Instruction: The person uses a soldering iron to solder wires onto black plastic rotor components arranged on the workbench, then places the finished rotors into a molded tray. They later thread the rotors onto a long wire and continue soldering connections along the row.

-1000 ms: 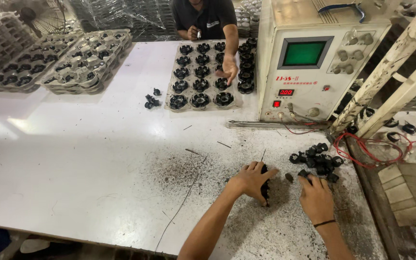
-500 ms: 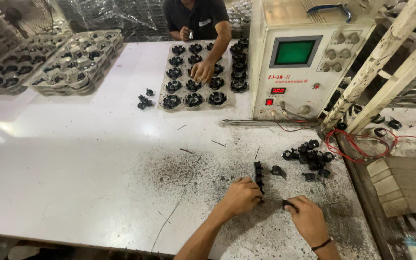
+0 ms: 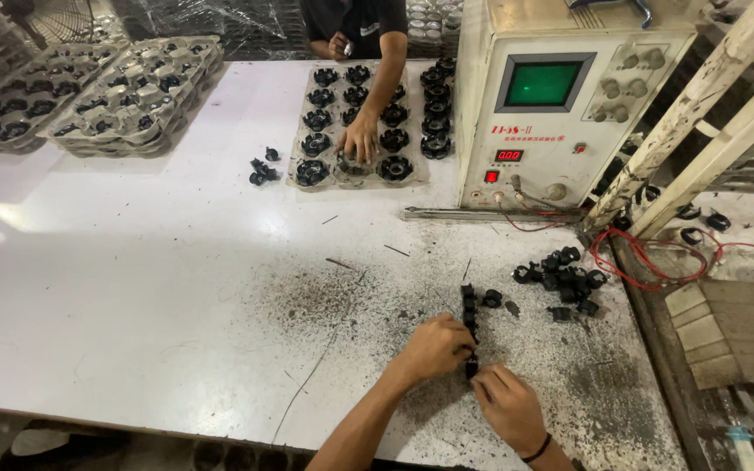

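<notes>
Near the bench's (image 3: 133, 288) front edge, our left hand (image 3: 436, 347) and right hand (image 3: 508, 406) pinch a row of black parts (image 3: 469, 314); we best keep it straight, grip gentle.

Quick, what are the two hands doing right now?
Left hand: closed, fingers pinching the row of small black parts on the white table.
Right hand: curled at the row's near end; whether it grips cannot be told.

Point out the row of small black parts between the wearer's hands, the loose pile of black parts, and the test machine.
row of small black parts (image 3: 469, 314), head view, middle of row
loose pile of black parts (image 3: 562, 277), head view, pile's centre
test machine (image 3: 569, 144), head view, front panel
</notes>
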